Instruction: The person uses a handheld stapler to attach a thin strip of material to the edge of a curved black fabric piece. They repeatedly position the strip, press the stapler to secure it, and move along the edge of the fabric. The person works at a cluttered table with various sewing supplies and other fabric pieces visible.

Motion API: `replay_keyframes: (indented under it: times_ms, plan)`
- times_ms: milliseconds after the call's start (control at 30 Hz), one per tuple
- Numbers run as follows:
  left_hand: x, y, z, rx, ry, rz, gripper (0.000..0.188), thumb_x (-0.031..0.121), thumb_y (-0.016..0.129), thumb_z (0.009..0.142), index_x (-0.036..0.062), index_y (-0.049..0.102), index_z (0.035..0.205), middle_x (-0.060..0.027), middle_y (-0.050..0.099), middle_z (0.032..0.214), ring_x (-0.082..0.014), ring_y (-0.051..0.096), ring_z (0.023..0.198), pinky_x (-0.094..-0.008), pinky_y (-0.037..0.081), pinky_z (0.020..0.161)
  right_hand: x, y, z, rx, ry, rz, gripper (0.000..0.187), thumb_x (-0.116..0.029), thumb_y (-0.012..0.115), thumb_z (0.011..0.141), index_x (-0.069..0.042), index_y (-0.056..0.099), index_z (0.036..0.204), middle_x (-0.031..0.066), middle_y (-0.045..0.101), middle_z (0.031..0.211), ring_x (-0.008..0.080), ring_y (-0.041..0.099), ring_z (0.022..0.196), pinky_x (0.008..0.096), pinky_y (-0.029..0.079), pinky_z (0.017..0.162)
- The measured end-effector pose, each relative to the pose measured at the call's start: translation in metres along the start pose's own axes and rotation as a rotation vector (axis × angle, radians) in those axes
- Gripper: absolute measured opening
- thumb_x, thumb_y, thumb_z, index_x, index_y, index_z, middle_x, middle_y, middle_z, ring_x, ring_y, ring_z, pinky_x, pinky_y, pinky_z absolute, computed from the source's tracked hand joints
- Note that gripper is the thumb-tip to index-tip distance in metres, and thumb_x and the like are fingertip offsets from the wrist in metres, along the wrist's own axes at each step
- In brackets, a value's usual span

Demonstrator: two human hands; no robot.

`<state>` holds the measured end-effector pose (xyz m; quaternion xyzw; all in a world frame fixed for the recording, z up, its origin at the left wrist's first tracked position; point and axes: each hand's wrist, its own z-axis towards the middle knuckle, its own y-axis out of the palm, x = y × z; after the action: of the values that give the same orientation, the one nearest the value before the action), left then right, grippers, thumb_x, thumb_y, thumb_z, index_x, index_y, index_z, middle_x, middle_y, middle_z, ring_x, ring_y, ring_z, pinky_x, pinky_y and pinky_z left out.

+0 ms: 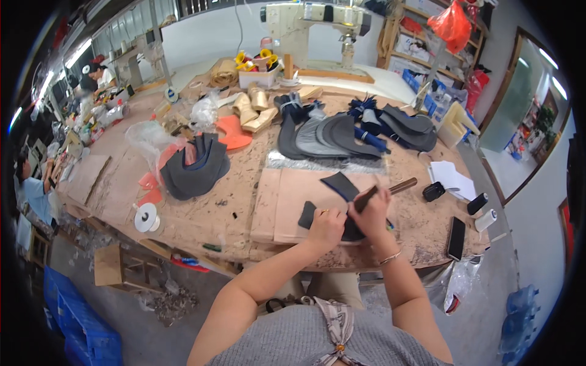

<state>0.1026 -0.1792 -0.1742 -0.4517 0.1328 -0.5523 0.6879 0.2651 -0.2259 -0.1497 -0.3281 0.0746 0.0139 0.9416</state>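
A dark grey curved shoe-upper piece (339, 185) with a blue edge lies on the pale board in front of me. My left hand (328, 227), a ring on one finger, is closed at the piece, its fingertips pressed onto it near the middle. My right hand (373, 213) is closed around a tool with a brown wooden handle (403, 185), which juts out to the upper right. The tool's working end is hidden by the hand, and its kind cannot be made out. Both hands are close together over the piece.
Stacked grey pieces (195, 168) lie left, and more grey pieces (326, 135) behind the board (287, 204). A white spool (146, 218) stands front left. At right are a phone (455, 238), a black case (433, 191) and thread cones (485, 220). A sewing machine (314, 27) stands behind.
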Motion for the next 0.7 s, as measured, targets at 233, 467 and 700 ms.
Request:
replay_keyframes:
  times_ms: [233,467,700]
  plan:
    - [-0.037,-0.061,-0.058,0.204,0.074,-0.04,0.025,0.028,0.073,0.081,0.0107,0.064,0.097,-0.0038,0.059,0.102,-0.0252,0.055,0.106,-0.0419,0.042,0.093,0.02,0.022,-0.035,0.05,0.113,-0.254,0.035,-0.039,0.077,0.075,-0.007,0.07,0.086,0.0183,0.062,0.089,0.0383,0.053,0.097,0.0522,0.038,0.089]
    - [-0.079,-0.073,-0.069,0.049,0.055,-0.098,0.012,0.02,0.068,0.086,0.0095,0.062,0.087,-0.008,0.058,0.089,-0.0279,0.061,0.085,-0.0389,0.049,0.077,0.006,-0.004,-0.015,0.135,0.08,0.052,0.027,-0.023,0.081,0.079,-0.005,0.06,0.078,0.0074,0.062,0.077,0.0329,0.058,0.079,0.0456,0.044,0.079]
    - [-0.08,-0.067,-0.08,0.107,-0.164,-0.099,0.011,0.02,0.063,0.094,0.0092,0.06,0.094,-0.0109,0.059,0.086,-0.0315,0.063,0.072,-0.0432,0.05,0.06,-0.004,0.0,-0.029,-0.01,0.382,0.063,0.036,-0.035,0.081,0.077,-0.004,0.069,0.093,0.0172,0.066,0.098,0.041,0.055,0.099,0.0582,0.031,0.103]
